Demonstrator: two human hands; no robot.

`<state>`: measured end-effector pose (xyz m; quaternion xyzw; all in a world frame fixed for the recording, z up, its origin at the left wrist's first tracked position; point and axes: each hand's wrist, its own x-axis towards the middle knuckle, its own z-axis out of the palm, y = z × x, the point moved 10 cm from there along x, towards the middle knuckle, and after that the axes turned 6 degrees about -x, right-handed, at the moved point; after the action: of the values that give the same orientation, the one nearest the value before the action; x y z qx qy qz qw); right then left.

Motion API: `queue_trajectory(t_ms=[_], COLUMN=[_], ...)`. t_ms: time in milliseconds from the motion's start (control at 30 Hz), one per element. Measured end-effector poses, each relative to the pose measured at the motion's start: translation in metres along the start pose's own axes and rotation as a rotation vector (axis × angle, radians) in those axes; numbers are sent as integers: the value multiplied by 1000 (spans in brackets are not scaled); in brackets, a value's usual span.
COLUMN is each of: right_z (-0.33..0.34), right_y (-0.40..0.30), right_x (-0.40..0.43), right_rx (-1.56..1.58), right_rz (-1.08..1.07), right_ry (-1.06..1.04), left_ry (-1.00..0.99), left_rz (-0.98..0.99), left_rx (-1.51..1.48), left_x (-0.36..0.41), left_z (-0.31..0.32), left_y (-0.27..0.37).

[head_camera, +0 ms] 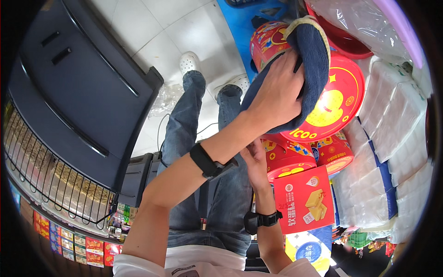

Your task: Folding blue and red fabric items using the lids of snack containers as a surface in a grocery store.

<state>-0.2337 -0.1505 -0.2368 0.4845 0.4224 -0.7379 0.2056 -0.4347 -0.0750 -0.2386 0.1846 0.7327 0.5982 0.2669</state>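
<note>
My left hand [277, 93] grips a dark-blue cloth [313, 65] with a pale edging. The cloth lies over the edge of a round red lid [346, 93] with yellow printing, which belongs to a red tub. Lower down, my right hand [256, 157] is beside a red printed tub [290, 155]. Its fingertips are partly hidden behind my left forearm, so whether they grip the tub cannot be made out. Another red tub [266, 39] stands behind the cloth, and a further one [334, 154] sits to the right.
A red carton [304, 200] with cake pictures is close to my right forearm. Plastic-wrapped white packs [394, 110] are stacked on the right. At left stand dark-grey cabinets [86, 79] and a black wire basket [62, 173]. A thin cable [161, 131] and clear plastic [168, 100] lie near my legs.
</note>
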Motion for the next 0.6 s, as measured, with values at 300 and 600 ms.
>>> queue_trajectory(t_ms=[300, 600], right_z=[-31, -27], right_y=[18, -11], right_x=[26, 28], right_rx=[-80, -282], right_rz=[7, -119], right_ry=[174, 231], left_ry=[160, -130], left_rz=[-8, -384], left_rx=[-185, -399], left_x=[0, 0], left_z=[-12, 2], left_y=[-24, -66])
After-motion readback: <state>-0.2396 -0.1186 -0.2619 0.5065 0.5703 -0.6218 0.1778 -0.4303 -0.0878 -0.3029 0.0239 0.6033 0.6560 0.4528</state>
